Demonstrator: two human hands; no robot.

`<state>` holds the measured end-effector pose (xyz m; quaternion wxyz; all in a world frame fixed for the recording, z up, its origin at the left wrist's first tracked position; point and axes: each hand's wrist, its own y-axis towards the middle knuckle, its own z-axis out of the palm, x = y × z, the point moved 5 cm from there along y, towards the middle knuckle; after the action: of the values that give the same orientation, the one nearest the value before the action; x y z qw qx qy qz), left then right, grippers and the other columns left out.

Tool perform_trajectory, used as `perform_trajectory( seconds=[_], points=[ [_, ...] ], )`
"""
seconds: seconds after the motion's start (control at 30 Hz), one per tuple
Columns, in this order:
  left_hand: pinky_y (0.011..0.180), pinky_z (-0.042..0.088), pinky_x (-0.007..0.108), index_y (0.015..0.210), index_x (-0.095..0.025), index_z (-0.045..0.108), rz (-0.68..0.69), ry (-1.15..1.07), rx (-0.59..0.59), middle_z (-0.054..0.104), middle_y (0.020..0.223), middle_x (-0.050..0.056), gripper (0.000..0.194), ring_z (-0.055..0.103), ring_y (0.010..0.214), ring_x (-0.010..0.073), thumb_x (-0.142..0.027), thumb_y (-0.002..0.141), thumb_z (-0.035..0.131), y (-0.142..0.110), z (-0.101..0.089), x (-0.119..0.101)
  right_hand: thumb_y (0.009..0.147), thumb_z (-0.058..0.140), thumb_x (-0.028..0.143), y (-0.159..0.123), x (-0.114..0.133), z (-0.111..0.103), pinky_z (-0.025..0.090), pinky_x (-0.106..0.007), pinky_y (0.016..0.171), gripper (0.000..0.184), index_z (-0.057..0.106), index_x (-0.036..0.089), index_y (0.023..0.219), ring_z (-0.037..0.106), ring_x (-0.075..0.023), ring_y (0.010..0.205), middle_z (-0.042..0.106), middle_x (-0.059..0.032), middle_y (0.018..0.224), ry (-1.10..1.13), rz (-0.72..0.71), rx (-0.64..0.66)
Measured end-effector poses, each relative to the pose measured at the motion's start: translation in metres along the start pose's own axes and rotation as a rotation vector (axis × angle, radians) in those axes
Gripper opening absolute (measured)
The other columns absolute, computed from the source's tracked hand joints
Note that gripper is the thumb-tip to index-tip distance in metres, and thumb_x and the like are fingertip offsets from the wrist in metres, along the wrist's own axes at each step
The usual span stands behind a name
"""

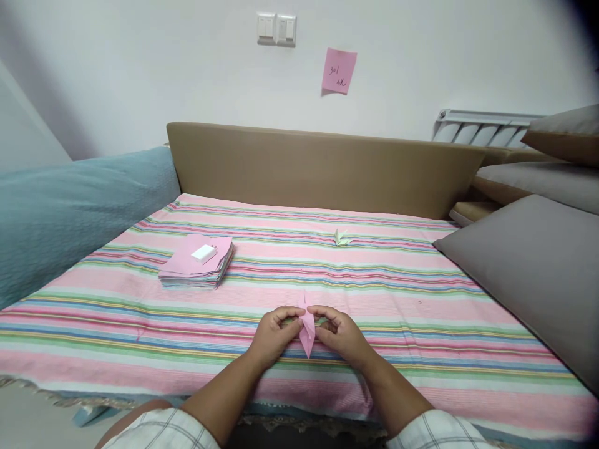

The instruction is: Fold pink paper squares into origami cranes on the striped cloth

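A small pink folded paper (307, 337), narrow and pointed at its lower end, is held upright between my two hands above the striped cloth. My left hand (279, 333) pinches its left side with thumb and fingers. On the other side, my right hand (337, 333) has its fingertips closed at the paper's upper right edge. A thin pink point sticks up above the fingers. Further back on the cloth lies a pale green folded paper crane (341, 239).
A stack of square paper (191, 265) with a white block-shaped item (204, 253) on top sits at the left. Grey cushions (528, 274) pile up at the right. The striped cloth (140, 299) runs back to a brown backrest (318, 168); a blue-covered armrest (88, 206) borders the left.
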<state>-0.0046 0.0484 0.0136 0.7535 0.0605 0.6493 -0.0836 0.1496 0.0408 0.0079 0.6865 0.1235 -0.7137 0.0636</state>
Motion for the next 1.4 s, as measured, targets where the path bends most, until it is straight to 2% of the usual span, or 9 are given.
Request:
perform_trajectory(
  seconds=[0.23,0.53,0.7,0.83,0.97,1.1,1.4],
  points=[
    [0.073,0.047,0.028,0.083,-0.017,0.071,0.029,0.023,0.001,0.069,0.085,0.006,0.031,0.061,0.077,0.0191,-0.038,0.060,0.075,0.0001,-0.0001,-0.0006,0.070,0.066,0.036,0.0003,-0.0031,-0.0006,0.040,-0.022,0.055,0.041,0.062,0.022,0.108,0.045,-0.0066,0.057,0.054,-0.0015,0.093,0.045,0.007,0.045],
    [0.081,0.045,0.029,0.081,-0.020,0.073,0.193,0.191,-0.001,0.067,0.088,0.007,0.021,0.060,0.086,0.0203,-0.036,0.070,0.067,0.0005,-0.0024,-0.0051,0.068,0.069,0.035,0.0005,-0.0063,0.0008,0.037,-0.021,0.053,0.043,0.061,0.024,0.108,0.043,-0.0056,0.055,0.052,-0.0016,0.094,0.095,0.007,0.056],
    [0.079,0.045,0.028,0.080,-0.021,0.073,0.229,0.228,0.007,0.068,0.086,0.006,0.016,0.060,0.084,0.0196,-0.033,0.073,0.065,-0.0006,-0.0012,-0.0052,0.071,0.066,0.034,0.0005,-0.0070,0.0014,0.038,-0.023,0.055,0.034,0.063,0.022,0.102,0.044,-0.0072,0.055,0.056,-0.0006,0.086,0.081,0.007,0.030],
    [0.076,0.046,0.027,0.080,-0.020,0.072,0.211,0.230,0.000,0.068,0.085,0.006,0.017,0.061,0.081,0.0189,-0.034,0.074,0.064,-0.0017,-0.0009,-0.0036,0.070,0.068,0.033,0.0008,-0.0052,0.0024,0.040,-0.024,0.056,0.032,0.064,0.022,0.100,0.047,-0.0085,0.056,0.059,0.0000,0.082,0.028,-0.011,-0.022],
    [0.073,0.047,0.027,0.077,-0.017,0.071,0.177,0.213,0.008,0.067,0.081,0.006,0.020,0.061,0.077,0.0187,-0.035,0.073,0.064,-0.0021,0.0013,-0.0035,0.073,0.065,0.036,0.0008,-0.0001,0.0032,0.044,-0.028,0.064,0.023,0.066,0.019,0.089,0.055,-0.0146,0.067,0.064,-0.0033,0.081,-0.045,-0.053,-0.097],
    [0.071,0.048,0.027,0.080,-0.016,0.069,0.124,0.151,0.030,0.067,0.083,0.006,0.022,0.061,0.076,0.0190,-0.034,0.067,0.069,-0.0015,0.0043,-0.0012,0.076,0.062,0.040,0.0003,0.0023,0.0035,0.045,-0.031,0.071,0.024,0.067,0.017,0.083,0.058,-0.0190,0.077,0.066,-0.0060,0.083,-0.070,-0.088,-0.149],
    [0.064,0.044,0.025,0.071,-0.016,0.068,0.144,0.295,-0.054,0.065,0.069,0.003,0.018,0.057,0.067,0.0161,-0.034,0.070,0.064,-0.0005,0.0001,0.0014,0.073,0.063,0.045,0.0006,-0.0004,0.0063,0.041,-0.025,0.059,0.028,0.061,0.017,0.075,0.052,-0.0138,0.062,0.060,-0.0003,0.067,-0.031,-0.071,-0.187]
  ],
)
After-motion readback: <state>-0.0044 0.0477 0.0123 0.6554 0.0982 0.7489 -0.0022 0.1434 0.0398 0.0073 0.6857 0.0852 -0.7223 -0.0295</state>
